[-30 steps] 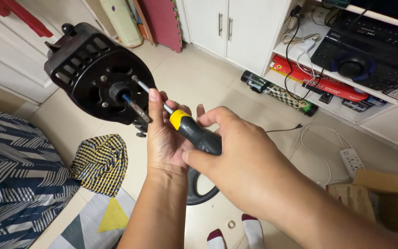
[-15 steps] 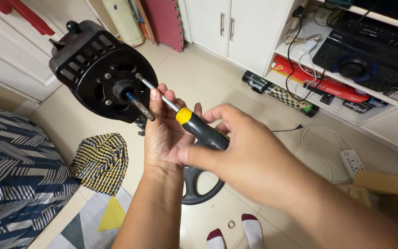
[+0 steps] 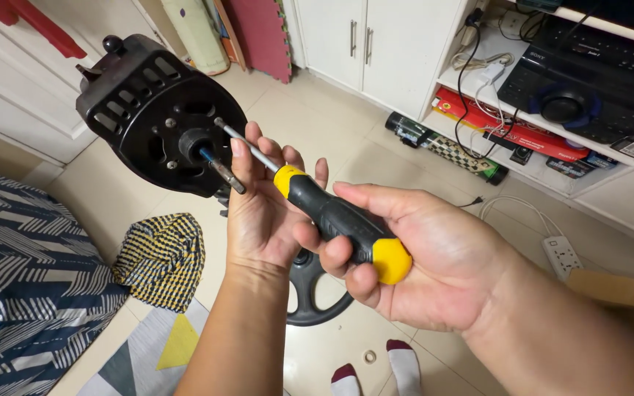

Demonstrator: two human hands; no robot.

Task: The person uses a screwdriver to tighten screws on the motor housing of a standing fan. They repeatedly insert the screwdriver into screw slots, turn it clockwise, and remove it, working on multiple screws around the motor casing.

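At far left a striped blanket (image 3: 31, 293) covers the near corner, and a yellow checked cloth (image 3: 161, 260) lies on the floor beside it. Above these hangs the black motor housing (image 3: 159, 114), its round face turned toward the viewer, with a short shaft (image 3: 218, 167) sticking out of its centre. The left hand (image 3: 262, 213) stands just right of the housing, palm open and fingers spread upward, fingertips close to the shaft and steadying the blade rather than gripping anything. The screwdriver (image 3: 332, 216) runs on a slant from lower right to upper left: its metal tip meets the housing face just above the shaft, its black and yellow handle lies in the right hand (image 3: 420, 264), fingers curled around the butt. So the housing lies up and left of the right hand, along the tool's own axis. Below the hands sits a black ring-shaped part (image 3: 317, 290). Far right are shelves (image 3: 478, 81) and a power strip (image 3: 566, 253).
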